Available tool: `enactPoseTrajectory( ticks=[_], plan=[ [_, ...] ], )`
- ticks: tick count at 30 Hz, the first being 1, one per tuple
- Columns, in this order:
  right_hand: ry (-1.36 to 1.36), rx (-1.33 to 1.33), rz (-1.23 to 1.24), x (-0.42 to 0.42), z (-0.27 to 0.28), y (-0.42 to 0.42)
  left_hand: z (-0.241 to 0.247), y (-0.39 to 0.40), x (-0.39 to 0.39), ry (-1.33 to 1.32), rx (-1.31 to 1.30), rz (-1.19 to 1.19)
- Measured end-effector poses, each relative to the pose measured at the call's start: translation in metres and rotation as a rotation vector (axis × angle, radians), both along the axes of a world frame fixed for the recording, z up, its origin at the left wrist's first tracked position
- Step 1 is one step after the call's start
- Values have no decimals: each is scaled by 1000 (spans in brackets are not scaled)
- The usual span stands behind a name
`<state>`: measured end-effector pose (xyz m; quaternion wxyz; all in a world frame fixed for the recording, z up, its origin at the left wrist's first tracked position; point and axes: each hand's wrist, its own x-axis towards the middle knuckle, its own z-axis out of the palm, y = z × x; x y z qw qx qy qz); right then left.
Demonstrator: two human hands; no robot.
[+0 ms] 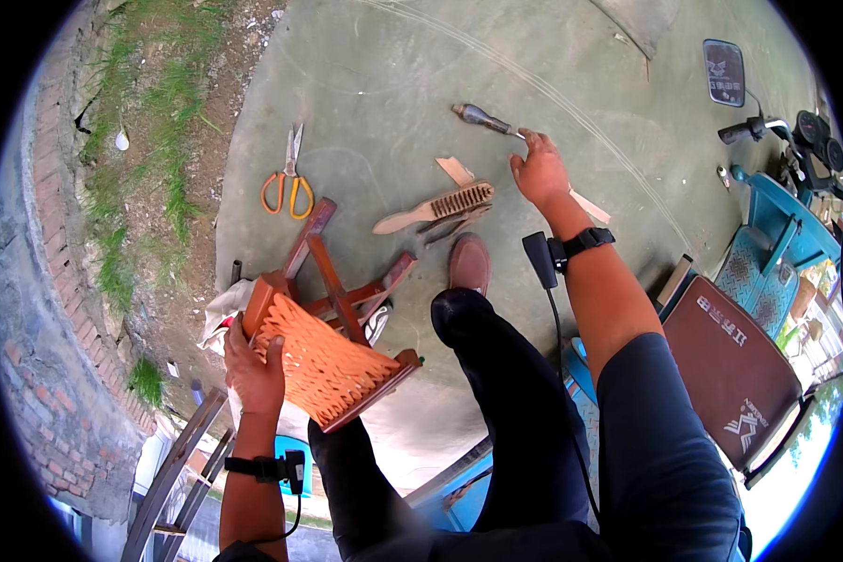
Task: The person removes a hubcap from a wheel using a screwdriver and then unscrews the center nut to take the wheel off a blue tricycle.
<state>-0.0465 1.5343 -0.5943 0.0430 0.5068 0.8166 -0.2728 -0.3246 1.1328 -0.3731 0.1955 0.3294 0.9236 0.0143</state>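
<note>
My left hand (255,369) grips the wooden edge of a folding stool (337,281) whose seat is woven from orange cord (323,355); it leans over my left leg. My right hand (542,168) reaches to the floor, its fingers at the metal shaft end of a tool with a dark handle (485,118); whether they grip it is unclear. Between the hands lie a wooden-handled wire brush (439,207), a dark metal hand tool (453,225) partly under it, and a thin wood piece (454,171). Scissors (290,172) with orange and yellow handles lie open above the stool.
Another wood strip (590,205) lies beside my right forearm. A three-wheeled vehicle with a brown seat (730,372), blue body and mirror (725,72) stands at the right. Grass (175,147) and a brick edge border the concrete at left. A wooden ladder-like frame (175,478) stands lower left.
</note>
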Motion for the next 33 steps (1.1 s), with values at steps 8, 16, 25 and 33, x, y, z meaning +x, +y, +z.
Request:
enactPoseTrajectory(
  ticks=[8, 16, 25, 33],
  plan=[
    [-359, -41, 19, -49, -33, 23, 0, 3, -2, -91, 65, 68],
    [-121, -298, -48, -26, -16, 1, 1, 4, -6, -101, -13, 73],
    [585, -767, -479, 16, 190, -78, -4, 0, -21, -248, -25, -3],
    [611, -737, -302, 30, 434, -197, 175, 91, 51, -981, 476, 43]
  ],
)
